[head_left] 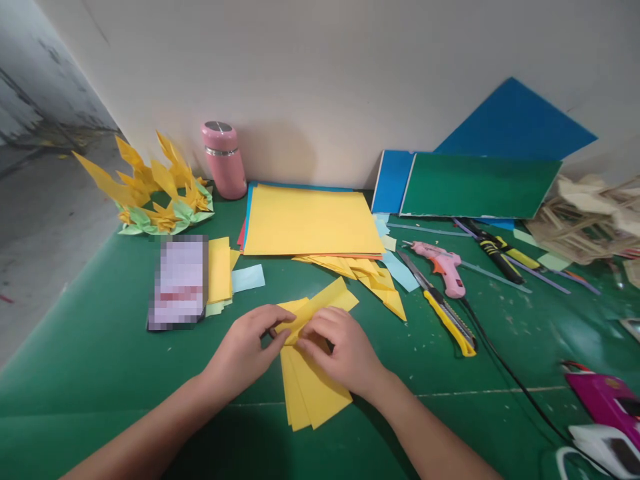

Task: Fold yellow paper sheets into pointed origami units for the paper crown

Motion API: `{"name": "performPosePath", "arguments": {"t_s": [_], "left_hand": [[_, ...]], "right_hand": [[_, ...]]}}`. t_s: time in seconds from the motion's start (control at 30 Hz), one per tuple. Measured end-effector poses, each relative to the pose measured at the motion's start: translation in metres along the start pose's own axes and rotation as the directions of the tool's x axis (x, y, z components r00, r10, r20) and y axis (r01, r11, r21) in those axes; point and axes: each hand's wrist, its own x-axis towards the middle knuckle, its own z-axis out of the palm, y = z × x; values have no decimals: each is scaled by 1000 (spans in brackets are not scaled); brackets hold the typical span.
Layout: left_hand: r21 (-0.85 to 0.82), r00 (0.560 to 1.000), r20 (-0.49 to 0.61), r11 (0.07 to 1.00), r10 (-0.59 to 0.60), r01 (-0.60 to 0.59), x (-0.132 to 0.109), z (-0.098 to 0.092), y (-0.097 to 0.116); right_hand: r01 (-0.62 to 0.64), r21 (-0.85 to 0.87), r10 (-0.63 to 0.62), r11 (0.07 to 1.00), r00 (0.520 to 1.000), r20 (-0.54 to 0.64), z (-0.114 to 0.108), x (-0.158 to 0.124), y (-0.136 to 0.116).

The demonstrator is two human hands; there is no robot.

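Observation:
My left hand (249,348) and my right hand (341,349) meet at the table's middle over a folded yellow paper piece (320,303). Both pinch and press it, fingers curled together on its lower end. Under my right hand lies a small stack of yellow paper sheets (313,393), fanned slightly toward me. The folded piece slants up to the right past my fingertips.
On the green table (100,373): a big yellow sheet pile (313,220), folded yellow points (370,273), paper flowers (155,190), a pink bottle (223,160), a blurred phone (179,282), a yellow utility knife (445,313), a pink glue gun (443,263), green and blue boards (475,183).

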Motion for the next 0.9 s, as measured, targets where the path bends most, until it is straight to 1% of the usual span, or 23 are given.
{"name": "performPosePath", "arguments": {"t_s": [0.13, 0.3, 0.47, 0.53, 0.63, 0.77, 0.9], "left_hand": [[32, 1000, -1, 999, 28, -27, -1, 0, -2], [25, 997, 27, 997, 68, -68, -1, -4, 1], [2, 997, 58, 999, 52, -52, 0, -6, 0], [-1, 997, 68, 999, 42, -42, 0, -6, -2], [-3, 996, 82, 999, 34, -34, 0, -5, -3], [5, 996, 84, 999, 40, -41, 0, -6, -4], [13, 995, 85, 999, 49, -51, 0, -8, -1]], "right_hand": [[-48, -5, 48, 999, 999, -2, 3, 1, -1], [-67, -27, 67, 997, 998, 7, 4, 1, -3], [-65, -26, 66, 998, 998, 18, 3, 1, -2], [-31, -14, 31, 999, 999, 28, 2, 0, 0], [66, -6, -66, 998, 997, 27, -2, -2, 3], [194, -82, -191, 978, 981, 38, -6, -5, 5], [241, -155, -228, 958, 969, 97, -10, -6, 3]]}}
